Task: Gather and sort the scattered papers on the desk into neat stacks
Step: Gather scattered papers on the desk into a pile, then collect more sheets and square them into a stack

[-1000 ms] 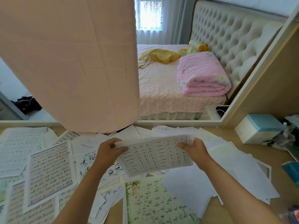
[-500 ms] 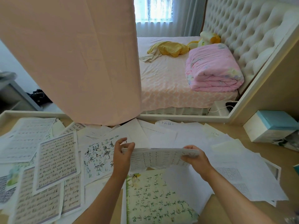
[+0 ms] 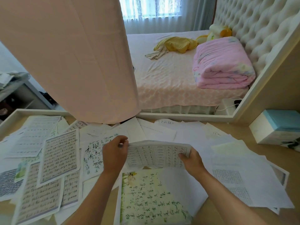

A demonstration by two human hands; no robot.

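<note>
White gridded sheet [image 3: 156, 155], printed with rows of small characters, sits between both hands just above the desk [image 3: 240, 127]. Compared with a second ago it has dropped from a raised, near-upright reading angle to a low, shallow one, its top edge bowed toward the camera. In my judgement the sheet has been identified and is on its way to a pile; no neat stack is formed yet.

Left hand [image 3: 114, 155] pinches the sheet's left edge, thumb against curled fingers. Right hand [image 3: 192, 160] grips the right edge; its thumb appears to lie on top with the fingers beneath, though they are hidden by the paper.

Materials noted:
- Loose papers cover most of the desk, overlapping at all angles.
- Green illustrated sheet [image 3: 154, 198] with handwritten lines lies flat, directly below the held sheet.
- Bordered sheet [image 3: 60, 155] of dense script, rounded corners, slightly glossy, rests on similar ones at left.
- Plain thin white sheets [image 3: 248, 181] fan out at right, faint grid showing through.
- Pale wood-grain desk surface, smooth, visible only at margins.
- White box [image 3: 276, 127] with a blue lid stands at far right, clear of the papers.
</note>
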